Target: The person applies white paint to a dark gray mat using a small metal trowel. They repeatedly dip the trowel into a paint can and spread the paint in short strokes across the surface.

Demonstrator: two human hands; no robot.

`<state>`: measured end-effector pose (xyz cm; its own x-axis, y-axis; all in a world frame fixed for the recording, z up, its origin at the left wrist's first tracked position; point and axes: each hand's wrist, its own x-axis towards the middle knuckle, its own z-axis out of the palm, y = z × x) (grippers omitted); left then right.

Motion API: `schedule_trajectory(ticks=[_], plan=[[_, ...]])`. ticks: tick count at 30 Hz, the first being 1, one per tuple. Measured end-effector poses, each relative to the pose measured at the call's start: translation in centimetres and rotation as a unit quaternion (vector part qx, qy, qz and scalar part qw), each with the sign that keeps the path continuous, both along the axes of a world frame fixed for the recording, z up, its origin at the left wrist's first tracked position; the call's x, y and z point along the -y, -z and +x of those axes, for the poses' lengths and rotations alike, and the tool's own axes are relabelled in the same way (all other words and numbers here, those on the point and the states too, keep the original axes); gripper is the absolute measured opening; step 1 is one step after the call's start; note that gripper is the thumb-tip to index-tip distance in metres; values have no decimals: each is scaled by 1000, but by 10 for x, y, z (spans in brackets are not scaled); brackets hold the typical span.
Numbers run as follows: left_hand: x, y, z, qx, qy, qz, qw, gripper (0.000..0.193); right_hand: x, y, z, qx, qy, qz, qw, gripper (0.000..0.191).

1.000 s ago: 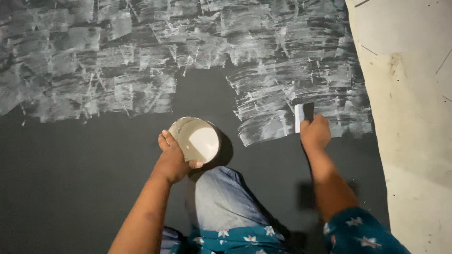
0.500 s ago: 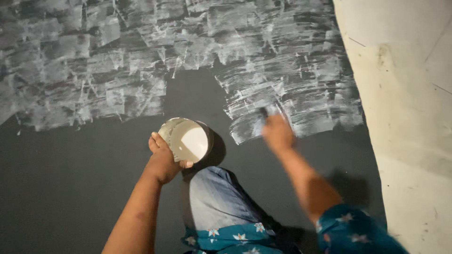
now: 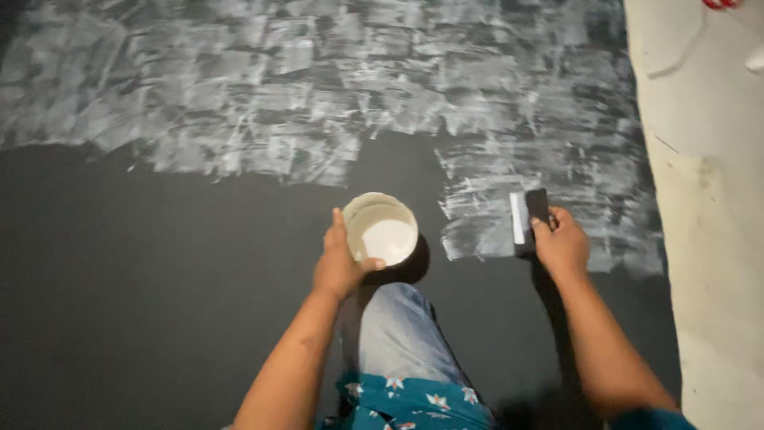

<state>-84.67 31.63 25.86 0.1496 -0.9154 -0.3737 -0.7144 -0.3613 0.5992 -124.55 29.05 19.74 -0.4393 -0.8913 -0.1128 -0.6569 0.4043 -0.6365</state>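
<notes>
Dark grey flooring fills most of the head camera's view, seen from above by a person crouching on it. Across its far half spreads a broad patch of white coating, streaky and uneven, with a ragged lower edge. Along the right side runs a pale, cream-coloured strip of bare floor. At the bottom centre the person's knee in light blue jeans points forward, above a hem of teal cloth with a star pattern. The left hand grips the near rim of a small round white bowl, thumb hooked over the edge; the bowl holds white paste and sits just in front of the knee. The right hand is closed around a small flat scraper with a dark body and pale blade, pressed flat on the floor at the lower edge of the white coating, right of the bowl.
</notes>
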Motion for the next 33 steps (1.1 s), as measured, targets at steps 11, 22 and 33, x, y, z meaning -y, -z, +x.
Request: schedule_trajectory(ticks=[11, 22, 33], plan=[[-23, 63, -1, -426, -271, 23, 863, 76, 45, -38, 272, -169, -478, 9, 862, 32], [-15, 45, 20, -466, -279, -57, 838, 39, 54, -30, 295, -106, -447, 15, 888, 33], [-7, 19, 140, -370, -339, -101, 859, 40, 105, -17, 209, 336, -22, 31, 941, 47]])
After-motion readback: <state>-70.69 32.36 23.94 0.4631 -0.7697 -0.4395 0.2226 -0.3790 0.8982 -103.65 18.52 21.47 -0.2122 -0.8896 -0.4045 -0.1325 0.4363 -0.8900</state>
